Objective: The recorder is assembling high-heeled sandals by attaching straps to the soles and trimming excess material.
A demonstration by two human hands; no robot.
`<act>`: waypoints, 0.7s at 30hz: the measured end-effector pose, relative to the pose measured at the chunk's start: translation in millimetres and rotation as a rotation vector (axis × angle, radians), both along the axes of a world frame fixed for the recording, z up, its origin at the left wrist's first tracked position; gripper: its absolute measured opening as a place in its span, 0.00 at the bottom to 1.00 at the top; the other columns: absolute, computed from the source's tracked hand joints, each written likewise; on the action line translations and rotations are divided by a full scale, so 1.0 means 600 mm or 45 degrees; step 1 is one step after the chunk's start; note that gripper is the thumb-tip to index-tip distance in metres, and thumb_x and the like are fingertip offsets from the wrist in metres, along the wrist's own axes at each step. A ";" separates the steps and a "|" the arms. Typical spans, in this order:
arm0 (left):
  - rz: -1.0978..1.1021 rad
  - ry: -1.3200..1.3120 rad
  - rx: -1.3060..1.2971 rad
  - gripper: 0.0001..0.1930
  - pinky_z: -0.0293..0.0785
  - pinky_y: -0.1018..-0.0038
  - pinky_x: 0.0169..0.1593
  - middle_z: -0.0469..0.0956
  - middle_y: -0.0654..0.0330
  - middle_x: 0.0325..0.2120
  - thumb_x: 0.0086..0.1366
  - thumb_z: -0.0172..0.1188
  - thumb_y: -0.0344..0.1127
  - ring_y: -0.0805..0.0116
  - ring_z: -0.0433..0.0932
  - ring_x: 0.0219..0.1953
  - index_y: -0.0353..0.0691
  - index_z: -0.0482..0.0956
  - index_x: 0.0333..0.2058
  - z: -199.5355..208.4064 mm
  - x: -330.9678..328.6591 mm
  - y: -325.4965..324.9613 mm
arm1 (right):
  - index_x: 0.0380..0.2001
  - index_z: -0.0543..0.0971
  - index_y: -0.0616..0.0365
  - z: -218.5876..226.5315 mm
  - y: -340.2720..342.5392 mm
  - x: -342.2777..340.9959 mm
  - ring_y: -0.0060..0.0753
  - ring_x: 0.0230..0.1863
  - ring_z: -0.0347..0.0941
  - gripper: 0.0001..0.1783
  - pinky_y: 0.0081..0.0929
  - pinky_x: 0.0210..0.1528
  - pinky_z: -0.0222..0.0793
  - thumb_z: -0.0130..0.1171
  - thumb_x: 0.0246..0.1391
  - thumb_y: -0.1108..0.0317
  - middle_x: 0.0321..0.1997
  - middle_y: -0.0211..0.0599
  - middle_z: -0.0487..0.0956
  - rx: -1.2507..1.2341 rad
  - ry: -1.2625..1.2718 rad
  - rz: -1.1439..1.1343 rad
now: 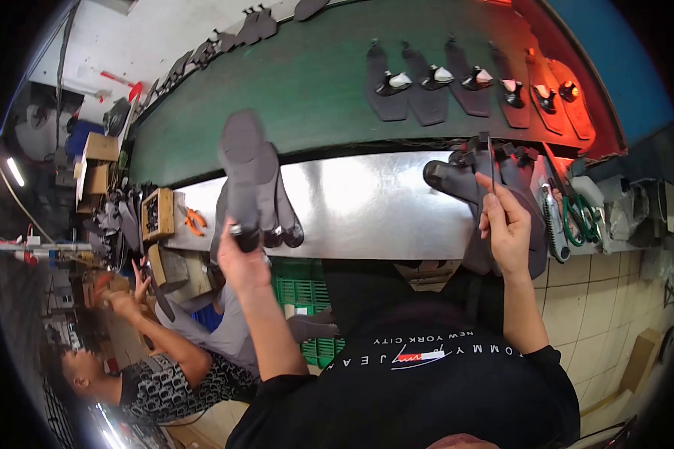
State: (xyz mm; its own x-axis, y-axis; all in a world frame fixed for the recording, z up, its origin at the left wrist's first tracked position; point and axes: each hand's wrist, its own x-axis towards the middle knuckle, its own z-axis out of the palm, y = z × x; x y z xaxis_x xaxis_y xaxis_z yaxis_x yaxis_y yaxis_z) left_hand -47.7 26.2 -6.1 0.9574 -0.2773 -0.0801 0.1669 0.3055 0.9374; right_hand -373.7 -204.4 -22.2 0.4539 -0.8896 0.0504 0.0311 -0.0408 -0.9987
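Biggest thing there was the long green belt (314,97), with six dark soles (427,105) side by side at its right end, probably spaced like that so none overlapped. In front ran a steel worktop (367,202) with a left stack (284,202) and a right stack (457,183) of more soles, I'd guess to stay in easy reach of each hand. The held sole (241,168) was up in front of the left stack. The left hand (245,267) had its grip closed round the shiny black end, which seemed to leave the broad part uncovered. The right hand (509,224) had a tight fingertip grip on a thin strip (492,161), upright, maybe for control; couldn't tell what it was.

Containers: below the worktop was a green crate (314,288) with a white bit showing, rest unclear. Smaller was a wooden box (165,206) at the worktop's left end, holding little dark pieces (152,217) too tiny to make out, with orange pliers (195,221) just beside it.
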 end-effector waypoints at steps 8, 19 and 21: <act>0.303 -0.925 0.579 0.25 0.60 0.71 0.61 0.64 0.51 0.59 0.67 0.54 0.32 0.65 0.64 0.60 0.29 0.61 0.60 0.025 -0.022 -0.076 | 0.55 0.73 0.57 -0.002 -0.043 -0.031 0.09 0.21 0.58 0.18 0.10 0.23 0.56 0.46 0.64 0.67 0.20 0.19 0.65 0.121 -0.055 -0.056; -0.600 -1.075 1.155 0.35 0.58 0.56 0.61 0.67 0.44 0.56 0.58 0.61 0.49 0.46 0.61 0.61 0.46 0.61 0.62 -0.095 -0.017 -0.548 | 0.50 0.76 0.56 0.003 -0.060 -0.026 0.40 0.29 0.70 0.21 0.30 0.33 0.67 0.54 0.50 0.79 0.28 0.39 0.71 -0.685 0.556 -0.024; -0.541 -1.184 1.387 0.28 0.58 0.54 0.60 0.68 0.42 0.54 0.57 0.62 0.47 0.41 0.62 0.59 0.50 0.69 0.57 -0.121 -0.037 -0.587 | 0.41 0.79 0.57 -0.008 -0.067 -0.020 0.44 0.31 0.72 0.15 0.35 0.35 0.68 0.58 0.48 0.77 0.30 0.38 0.73 -0.750 0.575 -0.036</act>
